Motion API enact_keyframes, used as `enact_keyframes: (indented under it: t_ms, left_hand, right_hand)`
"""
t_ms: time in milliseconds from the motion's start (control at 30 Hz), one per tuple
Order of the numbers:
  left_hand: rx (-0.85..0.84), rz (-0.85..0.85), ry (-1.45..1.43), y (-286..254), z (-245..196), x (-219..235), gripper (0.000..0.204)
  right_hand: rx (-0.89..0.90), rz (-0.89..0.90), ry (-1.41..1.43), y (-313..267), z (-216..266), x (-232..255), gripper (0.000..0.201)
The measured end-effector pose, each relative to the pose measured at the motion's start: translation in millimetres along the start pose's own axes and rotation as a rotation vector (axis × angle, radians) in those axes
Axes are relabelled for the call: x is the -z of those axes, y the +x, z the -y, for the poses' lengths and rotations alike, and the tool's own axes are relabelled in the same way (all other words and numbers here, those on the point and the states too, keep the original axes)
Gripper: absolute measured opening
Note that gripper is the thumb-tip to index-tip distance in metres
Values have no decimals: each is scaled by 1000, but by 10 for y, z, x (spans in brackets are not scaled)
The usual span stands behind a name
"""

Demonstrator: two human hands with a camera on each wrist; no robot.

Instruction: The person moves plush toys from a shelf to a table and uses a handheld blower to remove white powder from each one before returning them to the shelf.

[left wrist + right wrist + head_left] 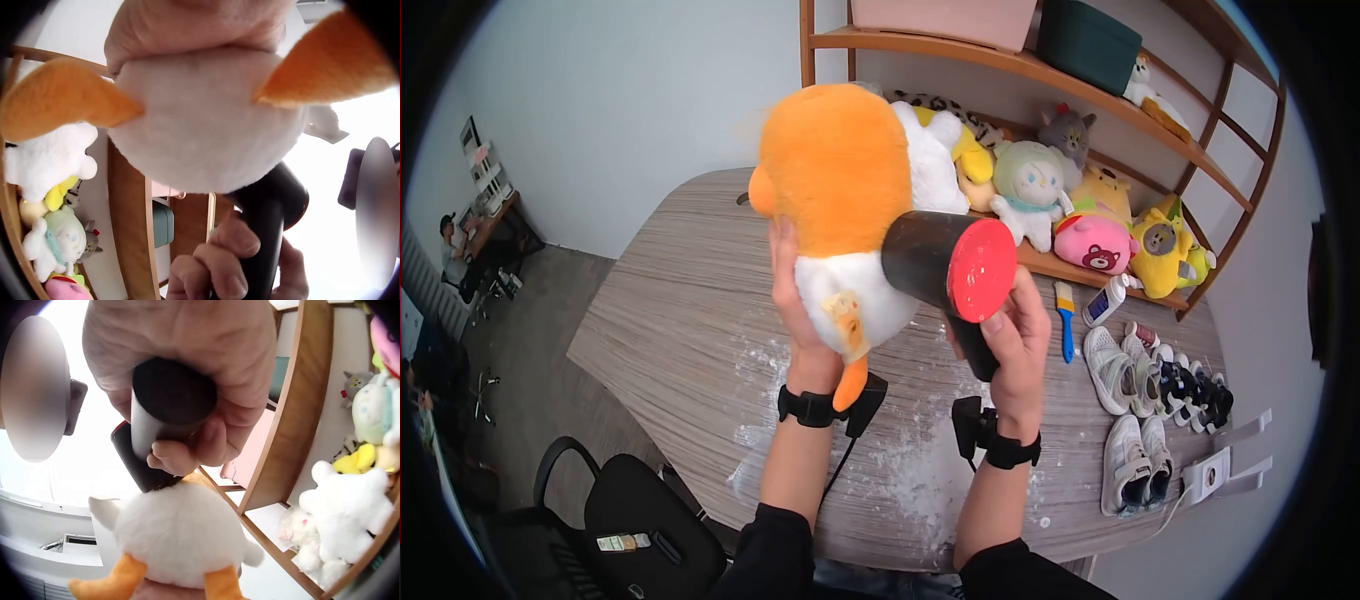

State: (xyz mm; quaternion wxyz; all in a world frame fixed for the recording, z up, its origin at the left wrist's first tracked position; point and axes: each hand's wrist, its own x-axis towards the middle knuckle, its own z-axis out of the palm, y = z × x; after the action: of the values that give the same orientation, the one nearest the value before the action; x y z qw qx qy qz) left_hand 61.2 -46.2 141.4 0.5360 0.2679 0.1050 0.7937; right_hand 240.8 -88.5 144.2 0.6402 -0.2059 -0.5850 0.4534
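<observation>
A plush toy (835, 170) with an orange head, white body and orange feet is held up over the table, its tag (845, 318) facing me. My left hand (788, 290) grips its side; in the left wrist view its round white underside (200, 119) shows between two orange feet. My right hand (1025, 330) wraps round the handle of a black hair-dryer-shaped tool (920, 255) with a round red end. The tool's barrel reaches the plush's back, its far end hidden there in the head view. In the right wrist view, fingers curl round the thick handle (150, 428).
White powdery marks cover part of the wooden table (670, 270). On the right are a blue-handled brush (1066, 325), a white bottle (1105, 300) and several shoes (1125, 465). Behind stands a shelf (990, 60) of plush toys; a black chair (640, 520) is at lower left.
</observation>
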Motion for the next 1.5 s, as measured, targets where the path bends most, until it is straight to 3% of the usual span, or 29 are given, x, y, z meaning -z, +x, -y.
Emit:
enact_keyframes:
  t_ms: [33, 167, 300, 367, 400, 467, 633, 667, 733, 867, 1033, 1167, 1267, 1300, 1400, 1500]
  left_hand:
    - [18, 2, -20, -14, 20, -1, 54]
    - [60, 68, -85, -37, 98, 213, 56]
    - [171, 205, -227, 43, 213, 794, 59]
    - [189, 230, -220, -13, 208, 1004, 60]
    - [144, 154, -109, -116, 164, 922, 61]
    - [72, -2, 118, -289, 107, 735, 65]
    - [61, -15, 31, -239, 209, 589, 67]
    - [77, 2, 19, -238, 219, 570, 68]
    - [113, 41, -12, -231, 227, 528, 68]
    - [208, 132, -155, -241, 182, 537, 69]
    - [420, 305, -514, -144, 80, 288, 71]
    - [554, 389, -735, -110, 71, 102, 73]
    - [612, 416, -809, -82, 99, 56, 74]
    - [617, 425, -818, -88, 109, 69, 74]
    - [636, 451, -846, -114, 114, 96, 75]
    - [641, 483, -879, -101, 110, 118, 76]
  right_hand:
    - [-21, 33, 75, -19, -6, -5, 28]
    - [-126, 304, -122, -57, 163, 48, 23]
    - [-180, 549, -330, -30, 254, 138, 26]
    - [-158, 315, -163, -110, 189, 175, 27]
    - [-147, 202, -79, -130, 147, 182, 28]
    - [-28, 28, 10, -91, 85, 141, 57]
    - [5, -60, -86, -23, 43, 29, 58]
    - [-8, -29, -23, -26, 47, -5, 57]
    - [-39, 102, 87, -76, 105, -34, 29]
    - [-95, 434, 31, -96, 61, 213, 34]
    - [-77, 116, 345, -67, 93, 196, 36]
    - [-127, 194, 116, -123, 177, 172, 35]
    - [-185, 451, 3, -139, 242, 329, 33]
    - [-205, 450, 22, -145, 255, 344, 34]
    - [-73, 68, 125, -182, 208, 221, 42]
    - [-30, -13, 195, -96, 141, 229, 53]
